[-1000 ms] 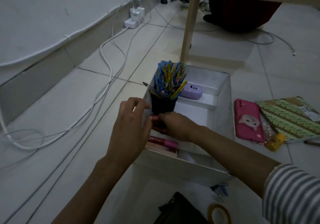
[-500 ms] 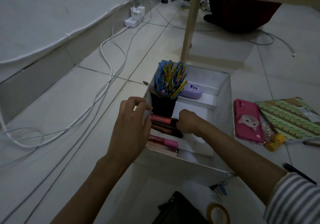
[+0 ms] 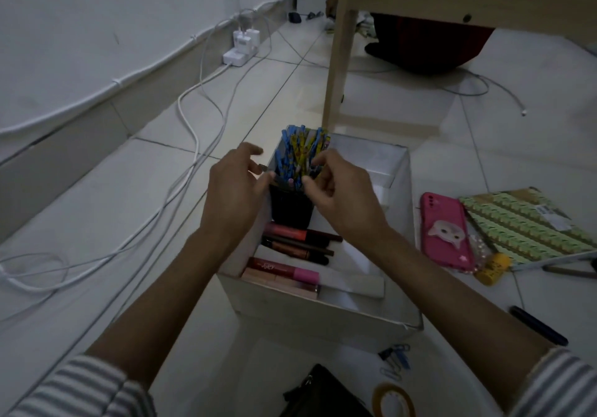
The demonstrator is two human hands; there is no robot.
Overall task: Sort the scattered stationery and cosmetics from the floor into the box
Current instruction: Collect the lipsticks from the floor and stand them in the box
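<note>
- As only the head view is given, everything is read from it. The pens [image 3: 303, 155] are stood upright in a black cup [image 3: 290, 210] at the far left corner of the box [image 3: 323, 316], with their long axis vertical.
- The bundle is flanked by both hands and lies about equally near to each. The right hand [image 3: 342, 197] is closed in a pinch on the pens from their right side.
- The left hand [image 3: 232, 190] is held at the bundle's left, fingers loosely curled and thumb toward the cup's rim. Whether anything is gripped by it cannot be told.
- Lip tubes [image 3: 300, 239] are laid crosswise in the near compartments, just in front of the cup.
- Left unsorted on the floor, to the right of the box and in front of it, are a black pen [image 3: 538, 326] lying diagonally, paper clips [image 3: 395, 357] and a tape roll [image 3: 392, 400]. The right hand is judged the nearer to these, so a reach rightward and toward the body is expected of it.
</note>
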